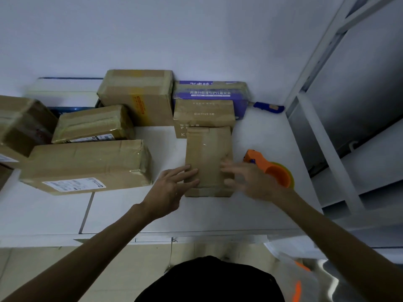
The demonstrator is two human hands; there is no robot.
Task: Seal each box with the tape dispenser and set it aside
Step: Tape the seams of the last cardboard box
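Observation:
A small brown cardboard box (207, 149) lies flat on the white table (130, 210) in front of me, with clear tape along its top. My left hand (172, 188) rests against the box's near left corner, fingers spread. My right hand (246, 177), blurred, lies with spread fingers on the box's near right edge. Neither hand holds anything. The orange tape dispenser (270, 168) lies on the table just right of the box, partly hidden behind my right hand.
Several taped cardboard boxes crowd the left and back, the nearest a long one (87, 166). A purple printed box (211, 92) and a brown box (202, 116) stand behind. A blue-handled tool (269, 107) lies by the wall. White shelf posts (327, 138) rise at right.

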